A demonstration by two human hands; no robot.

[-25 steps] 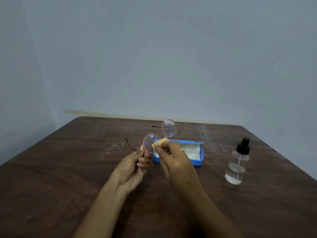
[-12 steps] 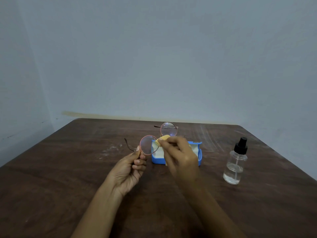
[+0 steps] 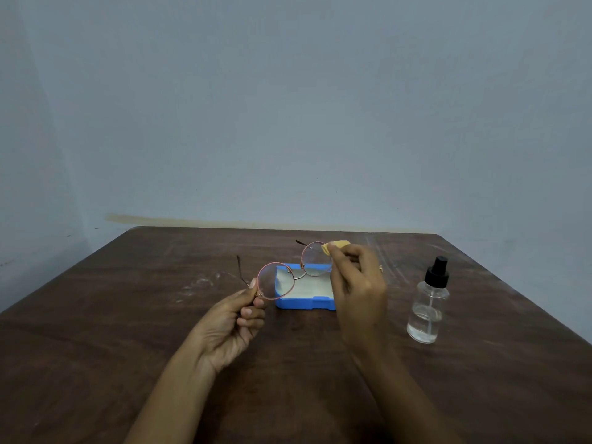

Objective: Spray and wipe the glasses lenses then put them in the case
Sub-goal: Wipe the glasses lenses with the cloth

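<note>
Round glasses (image 3: 276, 281) with a thin pink frame are held above the table, temples unfolded. My left hand (image 3: 235, 320) pinches the frame at the left lens's outer edge. My right hand (image 3: 357, 283) pinches a small yellow cloth (image 3: 334, 245) against the upper right rim of the far lens. Behind the glasses lies the open blue case (image 3: 307, 303) with a white lining, partly hidden by my right hand. A clear spray bottle (image 3: 427, 304) with a black pump top stands to the right, untouched.
The dark brown wooden table (image 3: 128, 331) has pale scuff marks left of the case. Its far edge runs close to a grey-blue wall, and its right edge slants away just beyond the bottle.
My right hand has carried the yellow cloth from the near, left lens across to the far, right lens. The left hand keeps its hold on the frame.
</note>
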